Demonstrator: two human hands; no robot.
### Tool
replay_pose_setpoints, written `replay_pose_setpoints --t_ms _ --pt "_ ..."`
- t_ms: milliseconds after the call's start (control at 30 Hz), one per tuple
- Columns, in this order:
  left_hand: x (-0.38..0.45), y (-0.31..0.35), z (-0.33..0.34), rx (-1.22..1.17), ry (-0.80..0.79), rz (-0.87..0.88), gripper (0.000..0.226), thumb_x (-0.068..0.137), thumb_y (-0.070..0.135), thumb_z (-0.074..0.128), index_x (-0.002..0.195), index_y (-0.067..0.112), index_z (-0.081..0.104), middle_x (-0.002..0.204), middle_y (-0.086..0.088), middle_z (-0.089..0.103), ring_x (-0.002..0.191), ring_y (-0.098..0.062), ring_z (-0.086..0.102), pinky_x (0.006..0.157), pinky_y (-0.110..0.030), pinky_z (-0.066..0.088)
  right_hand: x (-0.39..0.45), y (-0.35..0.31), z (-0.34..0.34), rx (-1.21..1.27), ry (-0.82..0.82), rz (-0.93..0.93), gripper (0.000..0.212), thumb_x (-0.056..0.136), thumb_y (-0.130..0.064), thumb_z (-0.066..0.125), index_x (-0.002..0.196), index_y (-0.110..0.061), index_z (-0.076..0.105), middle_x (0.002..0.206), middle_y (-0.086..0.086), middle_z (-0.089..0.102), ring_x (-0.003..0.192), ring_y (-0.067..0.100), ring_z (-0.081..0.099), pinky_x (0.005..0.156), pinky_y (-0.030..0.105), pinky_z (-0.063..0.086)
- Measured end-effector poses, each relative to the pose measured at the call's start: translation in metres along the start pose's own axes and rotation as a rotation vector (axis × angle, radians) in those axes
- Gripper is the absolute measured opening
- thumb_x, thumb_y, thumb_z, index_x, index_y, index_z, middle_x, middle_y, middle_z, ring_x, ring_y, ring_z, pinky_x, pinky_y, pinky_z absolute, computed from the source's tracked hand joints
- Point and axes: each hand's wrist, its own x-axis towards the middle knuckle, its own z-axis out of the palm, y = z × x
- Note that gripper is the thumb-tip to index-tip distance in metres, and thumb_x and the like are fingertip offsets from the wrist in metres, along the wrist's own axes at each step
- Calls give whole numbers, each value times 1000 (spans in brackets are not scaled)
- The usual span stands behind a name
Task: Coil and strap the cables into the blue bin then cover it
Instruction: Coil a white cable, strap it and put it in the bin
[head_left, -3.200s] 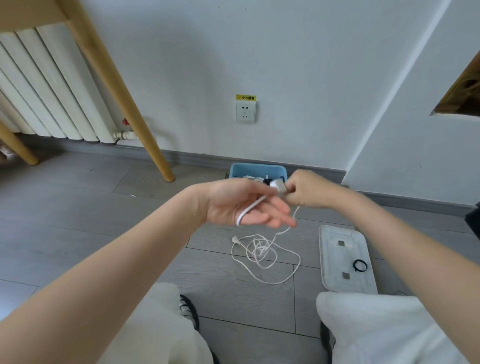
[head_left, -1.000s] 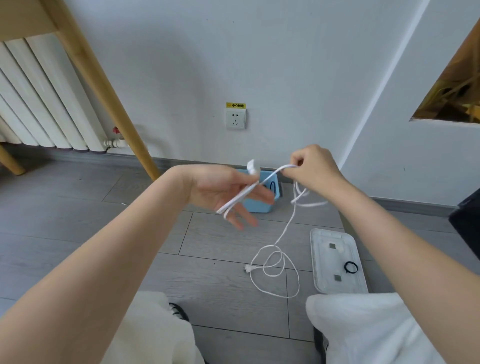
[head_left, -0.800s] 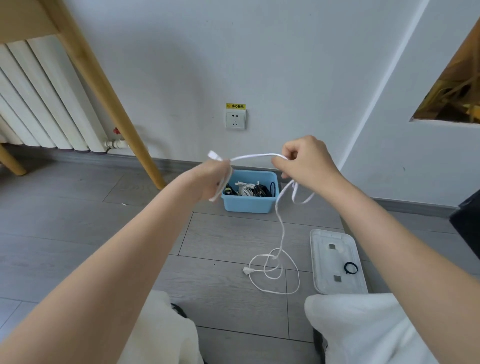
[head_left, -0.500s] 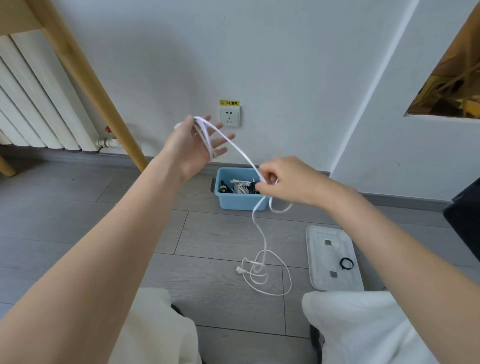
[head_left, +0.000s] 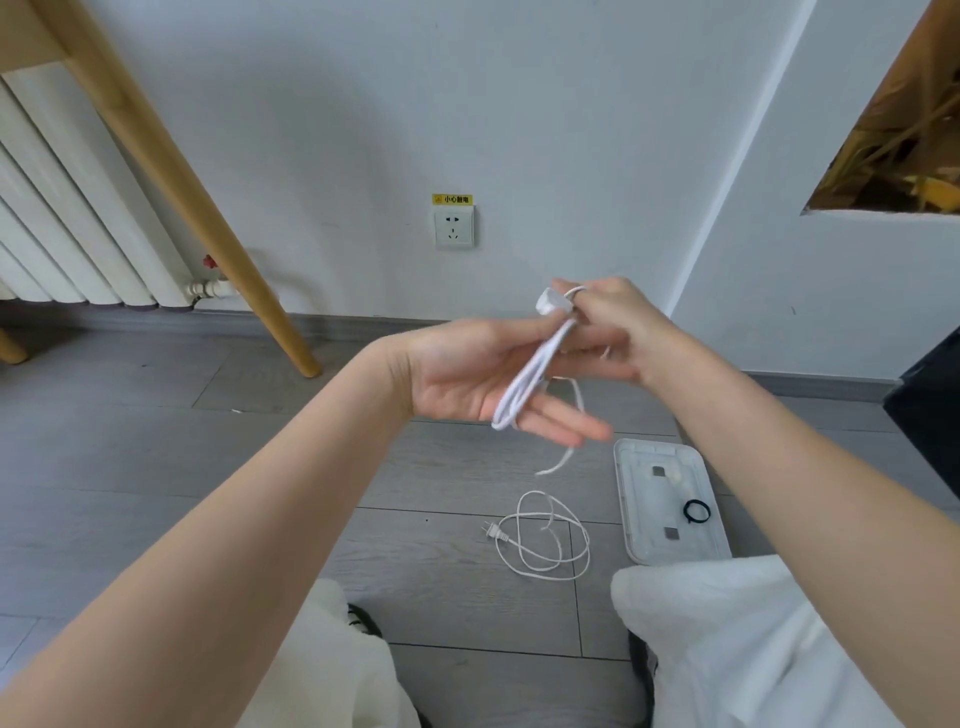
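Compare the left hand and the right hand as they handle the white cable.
The left hand lies palm up with fingers straight, the white cable looped across it; the right hand has fingers curled, pinching the cable near its plug end. The left hand sits lower and nearer, the right hand higher and farther. Both touch the same cable, whose other end lies on the floor.

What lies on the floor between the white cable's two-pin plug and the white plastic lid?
In the head view, loose loops of the white cable lie between its two-pin plug and the white plastic lid.
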Motion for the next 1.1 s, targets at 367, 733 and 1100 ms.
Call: replay_pose_setpoints --t_ms 367,733,1100 --pt "-14 -12 -19 157 233 -67 40 100 43 21 121 31 53 139 13 47 117 -34 57 108 -38 36 9 -2 7 -71 63 56 26 94 -7 39 70 -13 48 31 -12 26 28 4 14 31 14 11" --pt "11 -25 -25 87 456 20 40 102 42 21 127 28 49 123 5 44 110 -18 41 105 -37 36 20 0 9 -96 192 36 27 89 -3 43 65 -12 50 40 -7 23 28 7 13 31 13 12" --pt "-4 -18 -64 110 944 155 44 85 29 56 118 2 46 115 -18 52 106 -31 52 98 -40 42 -23 -14 48 -999 -229 -482 39 96 -32 46 85 2 61 64 4 53 58 17 43 55 31 31"
